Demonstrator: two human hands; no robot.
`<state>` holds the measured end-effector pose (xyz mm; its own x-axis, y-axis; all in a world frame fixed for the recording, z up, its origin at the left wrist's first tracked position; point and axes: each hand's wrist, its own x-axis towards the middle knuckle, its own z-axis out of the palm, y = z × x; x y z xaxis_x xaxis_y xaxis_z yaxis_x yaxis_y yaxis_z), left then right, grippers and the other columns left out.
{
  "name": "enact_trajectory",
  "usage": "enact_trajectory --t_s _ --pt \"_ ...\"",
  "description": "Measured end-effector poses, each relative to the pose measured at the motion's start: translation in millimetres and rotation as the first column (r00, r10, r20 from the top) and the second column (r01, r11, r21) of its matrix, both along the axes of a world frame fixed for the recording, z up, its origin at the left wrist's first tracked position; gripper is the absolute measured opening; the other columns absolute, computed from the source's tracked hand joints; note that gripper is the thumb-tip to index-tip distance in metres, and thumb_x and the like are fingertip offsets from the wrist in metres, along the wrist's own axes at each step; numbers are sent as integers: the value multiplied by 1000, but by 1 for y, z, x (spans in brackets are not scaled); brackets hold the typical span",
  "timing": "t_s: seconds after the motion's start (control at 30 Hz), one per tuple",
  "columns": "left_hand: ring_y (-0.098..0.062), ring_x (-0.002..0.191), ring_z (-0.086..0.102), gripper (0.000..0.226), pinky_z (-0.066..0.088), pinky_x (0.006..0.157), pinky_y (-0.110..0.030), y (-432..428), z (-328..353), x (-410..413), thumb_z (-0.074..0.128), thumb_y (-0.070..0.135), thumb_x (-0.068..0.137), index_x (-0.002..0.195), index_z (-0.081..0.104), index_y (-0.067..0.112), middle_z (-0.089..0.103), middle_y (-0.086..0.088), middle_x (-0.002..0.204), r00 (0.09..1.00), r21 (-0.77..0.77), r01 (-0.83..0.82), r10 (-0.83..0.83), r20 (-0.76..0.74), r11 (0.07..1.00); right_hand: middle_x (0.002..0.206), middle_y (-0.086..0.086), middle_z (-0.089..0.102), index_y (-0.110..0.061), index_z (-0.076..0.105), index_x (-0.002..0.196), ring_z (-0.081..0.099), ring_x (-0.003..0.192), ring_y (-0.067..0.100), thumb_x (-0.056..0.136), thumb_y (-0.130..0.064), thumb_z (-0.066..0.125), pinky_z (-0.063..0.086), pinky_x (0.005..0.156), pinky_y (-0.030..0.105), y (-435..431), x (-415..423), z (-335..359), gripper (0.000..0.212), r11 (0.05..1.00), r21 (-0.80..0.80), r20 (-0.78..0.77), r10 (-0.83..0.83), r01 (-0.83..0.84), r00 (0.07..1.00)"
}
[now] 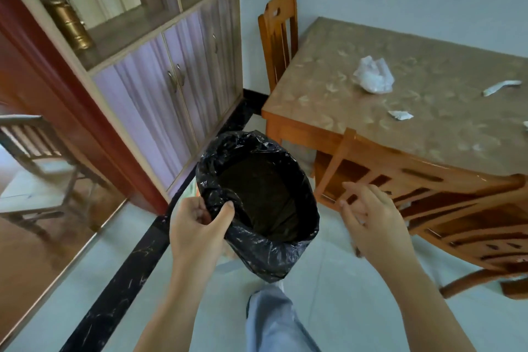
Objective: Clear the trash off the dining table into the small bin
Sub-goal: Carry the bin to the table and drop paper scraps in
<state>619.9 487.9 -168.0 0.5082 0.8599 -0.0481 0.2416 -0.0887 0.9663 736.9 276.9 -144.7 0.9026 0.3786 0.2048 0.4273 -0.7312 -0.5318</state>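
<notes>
Here, left hand point(197, 226) gripping bin point(257, 203) rim, table point(328, 100) beside

Worktop point(328, 94) ahead-right of me: wooden frame, tan patterned cover. On it I see crumpled white plastic wad point(373, 77) toward far side, thin white paper strip point(501, 87) to its right, small torn white scrap point(400, 115) nearer front edge, another white bit point(525, 124) cut off at frame's right edge. Pieces lie well apart. Pale tiled floor point(328, 280) below carries worktop.

Glossy black plastic bin liner point(265, 248)
</notes>
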Motion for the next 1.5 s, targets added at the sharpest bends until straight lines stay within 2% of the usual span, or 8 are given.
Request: enact_trajectory --t_s 0.17,0.3,0.57,0.67,0.97,1.1,1.37,1.5 --pt "-22 60 58 29 48 57 -41 43 28 98 68 45 55 68 55 23 59 -1 64 999 18 29 -29 38 999 103 2 59 -15 56 113 60 83 26 84 -23 55 48 74 35 30 95 17 30 1000 29 -13 -1 1 1000" --pt "-24 65 61 27 49 61 -43 69 41 168 68 45 55 68 54 25 61 -1 66 994 50 55 -60 92 997 102 7 61 -11 58 109 55 95 27 84 -19 56 47 77 38 52 159 26 26 998 43 17 -40 39 999" --pt "-2 54 50 22 41 57 -29 133 38 306 68 41 59 66 54 27 56 17 54 969 -1 166 -163 186 986 108 6 60 -16 55 116 53 99 26 85 -19 56 42 79 33 101 257 7 32 984 9 -34 -176 177 984" --pt "2 49 47 13 39 55 -28 165 35 360 68 39 62 58 56 38 54 22 49 941 -18 281 -272 199 960 108 6 60 -19 54 116 52 82 21 85 -21 56 42 72 32 126 292 -1 31 965 8 -42 -262 263 964" --pt "0 55 58 10 45 50 -16 225 42 519 68 40 61 64 59 38 63 18 60 798 118 556 -568 200 823 111 7 61 -16 56 114 56 100 27 84 -21 57 44 78 33 187 387 -5 31 841 -2 -56 -540 541 839" --pt "-5 62 61 21 47 54 -18 223 38 569 71 32 67 77 59 18 65 -2 73 736 131 637 -649 192 760 111 8 60 -15 56 114 56 98 30 83 -21 58 47 79 39 173 412 -15 31 762 -40 -88 -647 647 757" --pt "-2 61 60 19 46 52 -14 191 42 644 72 33 70 72 56 23 63 1 72 725 177 658 -679 114 732 116 8 59 -15 55 115 55 104 28 82 -18 59 40 78 33 120 498 -49 34 679 -28 -169 -726 734 666" --pt "-15 69 61 22 52 59 -27 176 45 671 71 35 68 76 57 20 63 -7 79 736 181 655 -673 66 734 115 10 58 -15 54 116 53 105 29 81 -17 58 40 79 36 92 539 -71 35 644 -15 -231 -746 765 624"
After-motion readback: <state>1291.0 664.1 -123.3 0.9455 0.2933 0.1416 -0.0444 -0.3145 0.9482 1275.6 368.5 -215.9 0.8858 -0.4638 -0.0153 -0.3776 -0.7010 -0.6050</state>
